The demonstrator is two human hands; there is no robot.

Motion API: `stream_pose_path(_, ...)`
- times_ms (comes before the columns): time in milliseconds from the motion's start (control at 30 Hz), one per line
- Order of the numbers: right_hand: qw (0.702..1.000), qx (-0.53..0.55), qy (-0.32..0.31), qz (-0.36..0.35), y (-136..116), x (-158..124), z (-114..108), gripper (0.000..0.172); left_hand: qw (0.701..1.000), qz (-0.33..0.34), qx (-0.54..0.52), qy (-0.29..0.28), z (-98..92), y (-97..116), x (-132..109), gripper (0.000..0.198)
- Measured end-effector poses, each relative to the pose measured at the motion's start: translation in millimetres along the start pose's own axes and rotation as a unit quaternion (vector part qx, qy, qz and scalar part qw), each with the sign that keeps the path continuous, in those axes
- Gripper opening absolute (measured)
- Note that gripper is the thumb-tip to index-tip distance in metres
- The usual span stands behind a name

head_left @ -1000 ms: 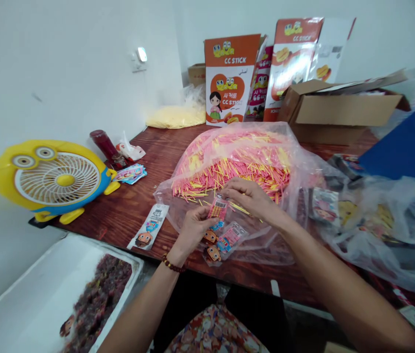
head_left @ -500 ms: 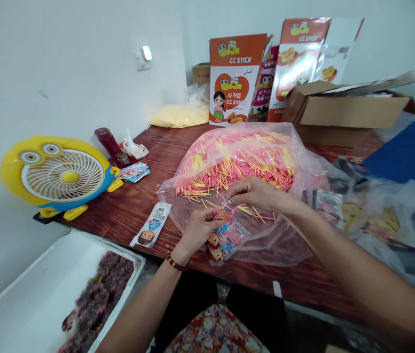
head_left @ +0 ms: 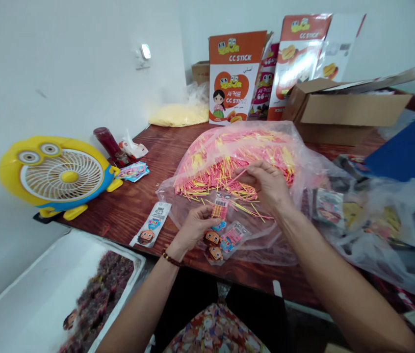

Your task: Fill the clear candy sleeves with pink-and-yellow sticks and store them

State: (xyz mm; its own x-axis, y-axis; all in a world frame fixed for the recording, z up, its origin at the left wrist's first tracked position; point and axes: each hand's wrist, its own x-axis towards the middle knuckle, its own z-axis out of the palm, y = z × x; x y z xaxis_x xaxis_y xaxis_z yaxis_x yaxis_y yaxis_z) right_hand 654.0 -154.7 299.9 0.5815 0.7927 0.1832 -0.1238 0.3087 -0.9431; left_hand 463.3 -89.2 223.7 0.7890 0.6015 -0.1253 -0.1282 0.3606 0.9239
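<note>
Left hand (head_left: 194, 228), fingers clamped on a small packet (head_left: 219, 210), its barcoded end rising toward twelve o'clock from the fingertips! Over to the right hand (head_left: 272, 186): fingers pinched on a thin pink stick (head_left: 235, 179) that slants toward eight o'clock, tip near the packet's top. A second packet (head_left: 234, 237) lies at four o'clock from the left fingers; the big heap of sticks (head_left: 211, 171) fills twelve o'clock.
</note>
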Motion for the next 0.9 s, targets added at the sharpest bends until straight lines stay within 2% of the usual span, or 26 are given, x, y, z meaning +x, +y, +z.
stream_pose_path(67, 0.999, 0.042, 0.031, 0.016, -2, 5, -7, 0.019, 1.000, -0.011, -0.017, 0.014, -1.4, 0, 0, 0.032)
stream_pose_path(167, 0.994, 0.053, 0.035, 0.092, 5, 5, -18, 0.020, 0.999, -0.009, -0.008, 0.037, -4.3, -1, 0, 0.035)
stream_pose_path(267, 0.982, 0.035, 0.015, 0.183, 21, -6, -23, 0.024, 0.999, -0.010, 0.021, 0.045, -9.9, -1, -1, 0.033)
stream_pose_path(400, 0.974, -0.023, -0.040, 0.221, 44, -29, -19, 0.034, 0.995, -0.022, 0.080, 0.050, -20.5, -3, -2, 0.032)
stream_pose_path(467, 0.969, -0.096, -0.085, 0.213, 56, -38, -17, 0.037, 0.992, -0.038, 0.122, 0.021, -24.3, -6, -1, 0.030)
stream_pose_path(567, 0.945, -0.227, -0.152, 0.178, 75, -44, -22, 0.035, 0.978, -0.067, 0.191, -0.060, -24.5, -14, 2, 0.025)
stream_pose_path(667, 0.913, -0.303, -0.193, 0.194, 92, -45, -39, 0.031, 0.932, -0.047, 0.349, -0.090, -18.1, -22, 2, 0.026)
stream_pose_path(767, 0.879, -0.366, -0.214, 0.217, 102, -46, -58, 0.027, 0.842, 0.012, 0.537, -0.058, -9.5, -28, -5, 0.036)
stream_pose_path(833, 0.858, -0.421, -0.204, 0.214, 105, -48, -65, 0.025, 0.785, 0.044, 0.615, -0.058, -5.0, -31, -12, 0.039)
stream_pose_path(900, 0.832, -0.478, -0.196, 0.201, 106, -51, -67, 0.024, 0.743, 0.056, 0.663, -0.072, -2.5, -36, -19, 0.039)
